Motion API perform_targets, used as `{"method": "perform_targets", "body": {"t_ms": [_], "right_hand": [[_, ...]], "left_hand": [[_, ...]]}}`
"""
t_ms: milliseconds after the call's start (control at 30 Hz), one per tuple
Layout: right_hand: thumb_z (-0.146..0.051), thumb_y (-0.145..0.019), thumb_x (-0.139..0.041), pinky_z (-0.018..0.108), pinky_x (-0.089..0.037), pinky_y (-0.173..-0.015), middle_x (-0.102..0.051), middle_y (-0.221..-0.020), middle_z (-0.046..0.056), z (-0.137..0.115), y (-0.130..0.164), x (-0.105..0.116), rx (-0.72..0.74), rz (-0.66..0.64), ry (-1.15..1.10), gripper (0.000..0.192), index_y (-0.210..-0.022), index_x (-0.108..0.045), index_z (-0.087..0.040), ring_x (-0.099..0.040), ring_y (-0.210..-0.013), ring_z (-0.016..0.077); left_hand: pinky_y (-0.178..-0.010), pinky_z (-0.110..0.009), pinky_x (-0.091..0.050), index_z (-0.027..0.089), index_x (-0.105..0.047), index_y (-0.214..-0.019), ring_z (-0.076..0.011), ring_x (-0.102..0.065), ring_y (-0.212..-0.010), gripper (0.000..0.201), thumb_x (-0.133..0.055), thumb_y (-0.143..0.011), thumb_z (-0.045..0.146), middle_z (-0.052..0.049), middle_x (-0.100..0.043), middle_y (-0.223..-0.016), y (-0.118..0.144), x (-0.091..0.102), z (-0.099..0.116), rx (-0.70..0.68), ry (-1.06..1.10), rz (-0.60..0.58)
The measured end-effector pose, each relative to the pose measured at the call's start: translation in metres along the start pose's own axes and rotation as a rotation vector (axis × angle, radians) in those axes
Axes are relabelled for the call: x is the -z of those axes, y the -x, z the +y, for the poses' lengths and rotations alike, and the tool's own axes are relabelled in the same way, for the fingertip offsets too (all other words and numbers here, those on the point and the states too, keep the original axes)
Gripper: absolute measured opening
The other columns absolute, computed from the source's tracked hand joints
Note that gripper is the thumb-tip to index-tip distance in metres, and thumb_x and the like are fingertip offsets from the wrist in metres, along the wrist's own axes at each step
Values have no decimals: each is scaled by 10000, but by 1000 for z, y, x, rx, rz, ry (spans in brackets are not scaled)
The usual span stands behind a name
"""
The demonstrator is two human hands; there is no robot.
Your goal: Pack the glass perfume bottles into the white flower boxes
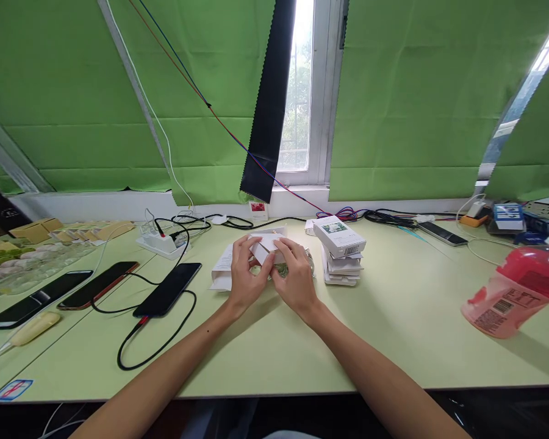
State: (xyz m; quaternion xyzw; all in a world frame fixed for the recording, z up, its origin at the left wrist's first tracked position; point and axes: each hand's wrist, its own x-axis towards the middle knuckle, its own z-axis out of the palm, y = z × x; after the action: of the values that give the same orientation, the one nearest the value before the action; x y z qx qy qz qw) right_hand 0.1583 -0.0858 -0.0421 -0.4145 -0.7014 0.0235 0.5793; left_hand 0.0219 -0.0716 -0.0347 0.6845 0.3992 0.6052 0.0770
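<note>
Both of my hands meet over the middle of the table. My left hand (248, 271) and my right hand (294, 274) are closed on a small folded white card piece (264, 246), one at each side. Whether it is a box flap or a loose insert I cannot tell. Under and behind my fingers lies something clear and shiny, partly hidden. An opened white carton (222, 268) lies flat just left of my left hand. To the right of my right hand stands a stack of small white boxes (342, 268), topped by a printed box (338, 236).
Several phones lie at the left, one black phone (168, 289) on a charging cable (123, 341). A white power strip (158, 242) sits behind them. A pink bottle (507, 292) stands at the right. Black cables (388, 217) run along the back edge, near another phone (441, 233).
</note>
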Motion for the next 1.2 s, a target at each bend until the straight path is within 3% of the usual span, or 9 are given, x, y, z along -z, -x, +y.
{"method": "perform_targets", "body": {"t_ms": [700,1200], "right_hand": [[-141,-910,-567,472,-504,-1094,-669,-1341,105,3,1,-1,19,-35,51,454,-1347,-658,-219,-619,-1219,287],[-129,-898,-573,463,-493,-1105,-687,-1325,114,5,2,-4,58,15,41,451,-1335,-667,-183,-627,-1203,284]], "left_hand": [[-708,-256,-614,270,-605,-1243,-188,-649,-1059,340,-674,-947,422,-93,-531,-1297,0,-1,-2,25,5,6],[-718,-251,-611,254,-603,-1228,-177,-654,-1036,340,-697,-923,373,-91,-531,-1289,0,0,2,20,-3,6]]}}
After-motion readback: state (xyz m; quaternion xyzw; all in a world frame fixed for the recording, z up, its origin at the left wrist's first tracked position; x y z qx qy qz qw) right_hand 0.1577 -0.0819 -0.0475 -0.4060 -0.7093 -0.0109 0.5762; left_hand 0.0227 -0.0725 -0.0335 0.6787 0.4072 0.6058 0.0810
